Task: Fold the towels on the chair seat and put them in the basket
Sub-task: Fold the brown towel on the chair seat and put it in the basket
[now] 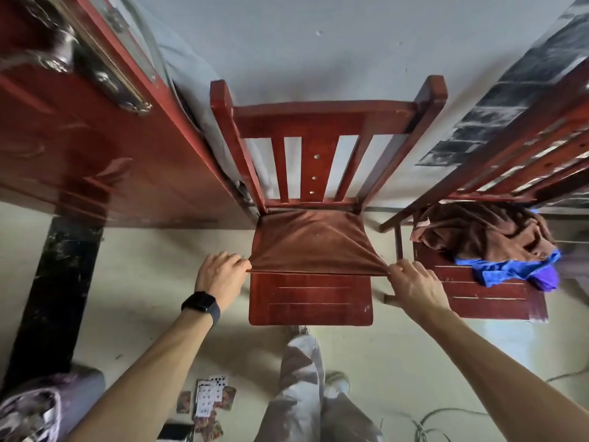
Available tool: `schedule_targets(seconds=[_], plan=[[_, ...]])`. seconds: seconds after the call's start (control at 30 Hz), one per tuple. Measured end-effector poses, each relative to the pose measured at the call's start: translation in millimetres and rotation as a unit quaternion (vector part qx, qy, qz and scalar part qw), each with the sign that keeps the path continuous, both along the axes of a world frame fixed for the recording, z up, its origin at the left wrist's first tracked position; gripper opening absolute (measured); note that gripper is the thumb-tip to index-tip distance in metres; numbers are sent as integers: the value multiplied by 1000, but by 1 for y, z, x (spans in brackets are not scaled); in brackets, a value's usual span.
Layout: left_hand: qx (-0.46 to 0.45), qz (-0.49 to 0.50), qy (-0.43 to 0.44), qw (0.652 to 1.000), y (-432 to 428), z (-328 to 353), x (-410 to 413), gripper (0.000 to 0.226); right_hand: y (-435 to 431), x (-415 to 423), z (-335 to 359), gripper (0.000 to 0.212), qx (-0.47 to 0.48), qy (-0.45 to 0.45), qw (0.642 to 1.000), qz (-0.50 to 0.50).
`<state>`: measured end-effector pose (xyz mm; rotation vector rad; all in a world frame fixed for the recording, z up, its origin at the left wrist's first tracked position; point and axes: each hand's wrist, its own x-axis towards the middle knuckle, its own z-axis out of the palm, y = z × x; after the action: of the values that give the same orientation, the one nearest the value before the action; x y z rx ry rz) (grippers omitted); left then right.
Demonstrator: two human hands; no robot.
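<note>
No word, label, brand or number is legible anywhere in the frame. The only signs are suit pips on the playing cards [208, 398] on the floor at lower left of centre: black spade pips on the uppermost card, red pips on those below it, with corner index characters too small to read. The wristwatch [200, 305] at centre left has a dark screen.

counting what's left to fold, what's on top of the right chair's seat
A crumpled brown towel lies partly over a blue towel on the seat. Anything buried beneath the heap is hidden.
</note>
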<state>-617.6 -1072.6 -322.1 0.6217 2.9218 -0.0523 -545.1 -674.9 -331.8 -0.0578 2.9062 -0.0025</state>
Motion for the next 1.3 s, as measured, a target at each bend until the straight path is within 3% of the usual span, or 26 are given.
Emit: schedule_targets(seconds=[0.17,0.3,0.4,0.47,0.53,0.63,0.77,0.83,0.93,1.17,1.3], plan=[[-43,10,-114,992,-9,-64,78,27,-16,81,-67,27,-19,-94,995,-16],[-68,33,-203,976,-15,-100,125,15,-31,125,-93,23,-13,-208,977,-39],[-54,60,-240,967,-17,-117,130,16,-33,127,-107,19,-74,-223,967,-95],[3,130,-269,954,-20,-123,119,18,-31,117,-117,12,-164,-201,947,-192],[104,248,-323,907,-23,-129,99,11,-27,92,-122,13,-254,-197,892,-317],[264,394,-376,796,-23,-144,61,5,-21,49,-124,14,-341,-196,811,-433],[373,470,-370,709,-14,-164,12,17,-17,3,-145,27,-377,-151,790,-459],[385,476,-363,702,-11,-180,-4,15,-16,-13,-163,24,-383,-141,778,-477],[382,473,-338,719,-3,-202,-22,3,-19,-32,-184,13,-370,-113,776,-498],[385,487,-294,727,5,-236,-49,10,-26,-55,-203,3,-344,-75,789,-504],[353,479,-294,748,0,-248,-50,9,-25,-63,-211,10,-328,-79,801,-494]])
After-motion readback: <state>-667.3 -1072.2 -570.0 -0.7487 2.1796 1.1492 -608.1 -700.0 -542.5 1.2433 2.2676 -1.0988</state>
